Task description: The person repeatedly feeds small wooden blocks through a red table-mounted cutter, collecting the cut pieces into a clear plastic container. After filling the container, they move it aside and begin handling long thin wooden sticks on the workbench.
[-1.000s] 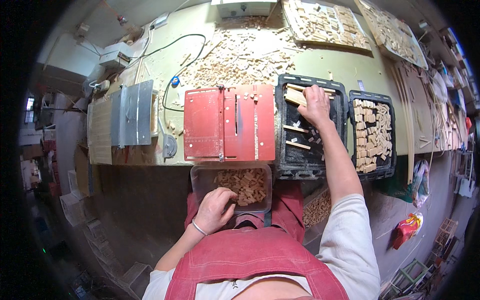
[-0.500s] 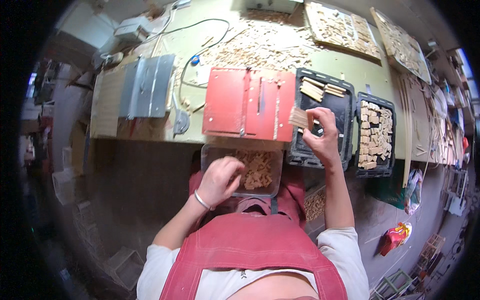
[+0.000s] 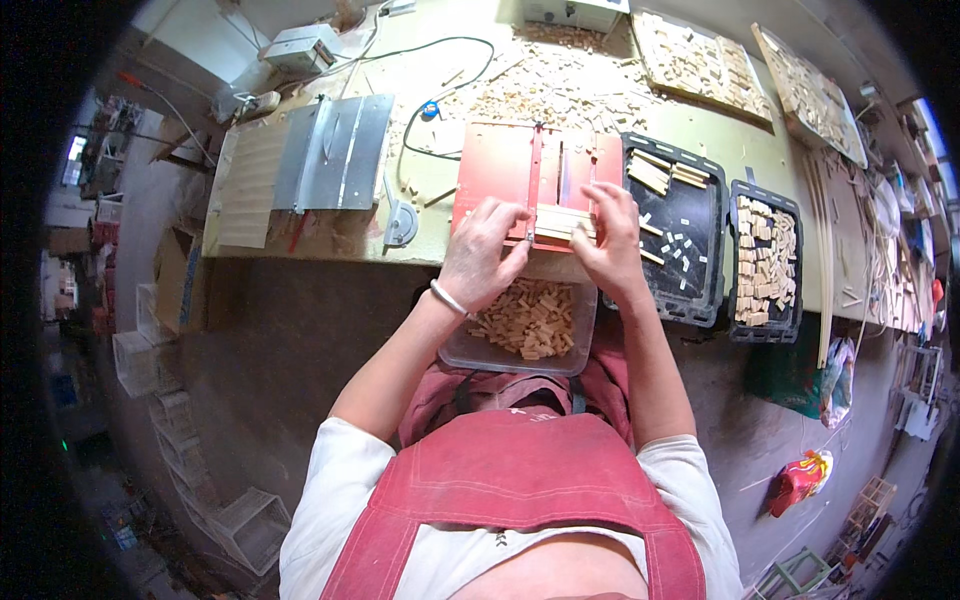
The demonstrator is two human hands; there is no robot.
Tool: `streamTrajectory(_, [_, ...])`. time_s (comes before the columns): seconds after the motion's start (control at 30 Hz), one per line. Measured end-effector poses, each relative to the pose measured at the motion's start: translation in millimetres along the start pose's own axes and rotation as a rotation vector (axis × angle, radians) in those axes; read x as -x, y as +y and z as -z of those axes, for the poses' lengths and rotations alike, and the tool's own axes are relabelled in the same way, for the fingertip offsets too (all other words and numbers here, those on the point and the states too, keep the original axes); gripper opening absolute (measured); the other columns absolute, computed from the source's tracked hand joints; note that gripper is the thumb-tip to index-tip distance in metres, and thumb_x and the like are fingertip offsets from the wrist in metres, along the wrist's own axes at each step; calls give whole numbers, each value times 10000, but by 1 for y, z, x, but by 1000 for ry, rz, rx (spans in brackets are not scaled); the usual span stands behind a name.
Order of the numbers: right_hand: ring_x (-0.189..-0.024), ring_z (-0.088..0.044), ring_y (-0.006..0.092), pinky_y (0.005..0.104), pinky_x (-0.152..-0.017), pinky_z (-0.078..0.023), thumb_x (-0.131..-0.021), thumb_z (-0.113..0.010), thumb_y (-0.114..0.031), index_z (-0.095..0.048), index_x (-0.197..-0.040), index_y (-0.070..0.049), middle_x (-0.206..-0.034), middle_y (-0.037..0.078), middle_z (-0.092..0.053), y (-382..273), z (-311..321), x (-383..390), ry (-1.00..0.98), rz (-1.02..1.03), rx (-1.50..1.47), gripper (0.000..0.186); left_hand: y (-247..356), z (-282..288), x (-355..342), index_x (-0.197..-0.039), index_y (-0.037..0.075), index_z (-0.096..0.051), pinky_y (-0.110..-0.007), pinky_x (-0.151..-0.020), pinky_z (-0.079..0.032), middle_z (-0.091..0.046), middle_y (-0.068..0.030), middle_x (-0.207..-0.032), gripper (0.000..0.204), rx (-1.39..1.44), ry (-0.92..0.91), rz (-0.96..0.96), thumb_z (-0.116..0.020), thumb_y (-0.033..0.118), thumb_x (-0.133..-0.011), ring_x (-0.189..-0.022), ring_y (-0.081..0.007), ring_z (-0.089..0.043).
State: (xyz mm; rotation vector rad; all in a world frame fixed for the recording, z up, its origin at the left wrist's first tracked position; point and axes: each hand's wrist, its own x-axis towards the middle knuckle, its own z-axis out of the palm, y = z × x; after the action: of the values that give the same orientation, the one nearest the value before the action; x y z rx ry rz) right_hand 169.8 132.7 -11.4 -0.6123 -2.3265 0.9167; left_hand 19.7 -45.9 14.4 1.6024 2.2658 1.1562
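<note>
A small bundle of pale wooden strips (image 3: 565,222) lies across the near part of a red table saw top (image 3: 490,165). My right hand (image 3: 612,245) holds the bundle's right end, thumb on the near side and fingers on the far side. At its left end is my left hand (image 3: 478,258), thumb and fingers apart beside a metal bar on the saw top; nothing shows between them. A dark slot with a thin blade (image 3: 564,175) lies just beyond the strips. Below my hands, a clear plastic box (image 3: 470,358) rests at my lap, filled with small wooden blocks (image 3: 530,325).
Right of the saw, a black tray (image 3: 690,300) carries longer strips and small pieces. Beside it, another black tray (image 3: 738,328) contains cut blocks. A grey saw table (image 3: 350,150) stands left. Cable (image 3: 493,60) and wood scraps (image 3: 560,85) lie behind.
My right hand has brought the strips left from over the black tray onto the red saw top. My left hand has risen from the plastic box to the strips' left end.
</note>
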Motion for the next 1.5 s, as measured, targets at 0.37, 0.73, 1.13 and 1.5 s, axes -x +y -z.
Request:
streamTrajectory(0.37, [-1488,-447,298,408,-1281,-284,-1046,-496,-218,-457,-1545,95,-1583,225,-492,-6,-30,-3,164,-365,-1029,591,-10,-29,-38,-1126,130,-667,-501,-909,-513,-584,-135,-1108,410,-309,-178,67,-836,274,-782,-1106,-362,-614])
streamTrajectory(0.73, [-1530,-388,293,432,-1300,-279,-1078,-496,-162,-421,-1535,87,-1569,215,-456,-22,-21,9,303,-395,-1203,526,-9,-20,-45,-1115,162,-674,-485,-873,-521,-606,-116,-1057,419,-344,-230,51,-855,277,-755,-1049,-351,-638])
streamTrajectory(1.13, [-1041,-623,330,456,-967,-465,-845,-518,-7,-683,-1151,-24,-1021,134,-698,3,-12,24,152,-192,31,348,-9,-20,-44,-1108,166,-677,-476,-877,-520,-614,-110,-1062,400,-335,-220,60,-845,259,-757,-1048,-345,-641])
streamTrajectory(1.5, [-1008,-633,339,466,-924,-510,-867,-653,-89,-644,-1327,-35,-1023,155,-667,4,18,5,-102,30,216,464,-9,-20,-46,-1153,162,-687,-490,-921,-524,-612,-126,-1147,518,-375,-293,101,-899,350,-719,-1134,-337,-638])
